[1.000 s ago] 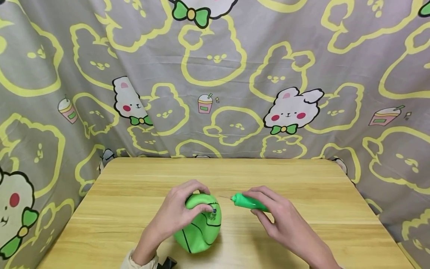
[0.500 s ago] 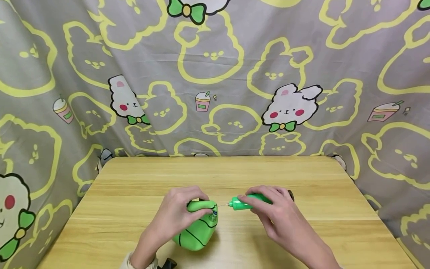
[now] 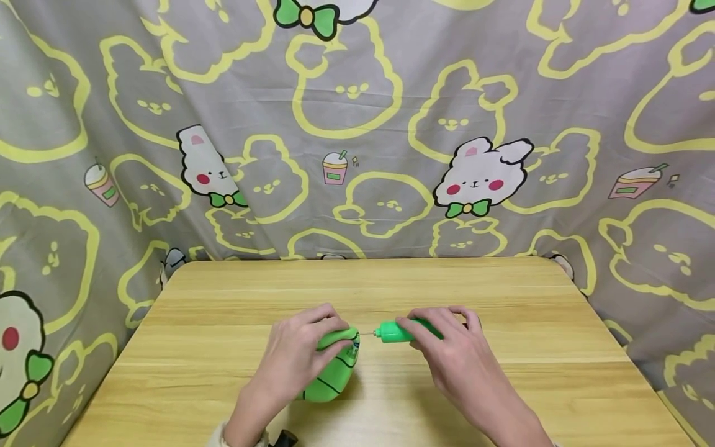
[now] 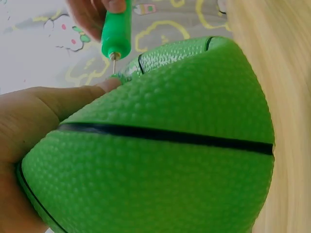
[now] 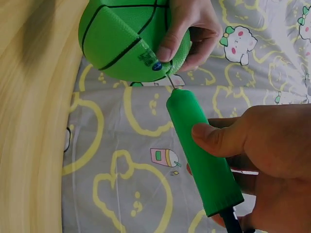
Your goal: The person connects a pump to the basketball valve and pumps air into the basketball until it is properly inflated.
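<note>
A partly deflated green ball [image 3: 329, 380] with black lines and a pebbled skin is pinched at its top by my left hand [image 3: 298, 354], thumb on the near side. My right hand [image 3: 455, 354] grips a green hand pump [image 3: 393, 332] held roughly level, its metal needle [image 5: 171, 81] pointing at the ball. In the right wrist view the needle's tip meets the ball's surface beside the left thumb, close to a small blue printed mark [image 5: 157, 66]. The pump's black rod [image 5: 231, 221] sticks out at its rear end. A dent folds the ball's side in.
The wooden table [image 3: 223, 292] lies under both hands. A grey curtain [image 3: 368, 205] printed with yellow outlines and white rabbits hangs behind and at both sides. Near my left sleeve is a small black object [image 3: 286, 438] at the bottom edge.
The pump has moved left, and its needle has gone from apart from the ball to its surface. My left hand has tilted the ball, turning its marked spot toward the pump.
</note>
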The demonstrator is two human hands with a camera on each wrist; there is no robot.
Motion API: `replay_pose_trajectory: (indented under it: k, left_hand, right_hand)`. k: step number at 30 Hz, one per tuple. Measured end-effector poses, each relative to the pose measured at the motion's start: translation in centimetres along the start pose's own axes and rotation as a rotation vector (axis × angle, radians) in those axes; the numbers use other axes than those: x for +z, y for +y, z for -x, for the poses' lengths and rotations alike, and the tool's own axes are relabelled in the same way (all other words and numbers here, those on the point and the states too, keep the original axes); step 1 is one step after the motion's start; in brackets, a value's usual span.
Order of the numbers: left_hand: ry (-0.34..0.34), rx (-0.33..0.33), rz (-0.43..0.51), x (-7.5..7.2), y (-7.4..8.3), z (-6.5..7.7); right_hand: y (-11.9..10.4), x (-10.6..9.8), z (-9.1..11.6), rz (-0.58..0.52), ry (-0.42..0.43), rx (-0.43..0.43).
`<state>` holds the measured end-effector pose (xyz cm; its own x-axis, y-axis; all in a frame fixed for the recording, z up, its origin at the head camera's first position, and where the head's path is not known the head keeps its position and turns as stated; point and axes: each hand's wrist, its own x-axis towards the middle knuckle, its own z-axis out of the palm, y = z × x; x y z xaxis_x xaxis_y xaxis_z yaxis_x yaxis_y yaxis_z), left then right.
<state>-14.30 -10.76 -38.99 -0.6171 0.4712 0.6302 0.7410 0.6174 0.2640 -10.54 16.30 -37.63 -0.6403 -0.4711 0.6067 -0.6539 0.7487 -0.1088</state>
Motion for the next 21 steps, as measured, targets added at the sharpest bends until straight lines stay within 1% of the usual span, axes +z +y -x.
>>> replay_pose_trajectory:
  k: [4,8,16,21]
  left_hand:
    - [-0.010,0.012,-0.074,0.4,0.1,0.1]
    - [-0.037,-0.006,-0.123,0.7,0.2,0.2]
    - [-0.064,-0.009,-0.150,1.1,0.1,0.3]
    - [-0.072,-0.013,-0.165,1.3,-0.1,0.4]
  right_hand:
    - [0.2,0.6,-0.1,0.045,0.011,-0.019]
    - [0.2,1.2,-0.2,0.075,0.030,-0.040]
    - [0.4,1.9,-0.2,0.062,0.065,-0.048]
    - [0.5,2.0,-0.2,0.055,0.051,-0.044]
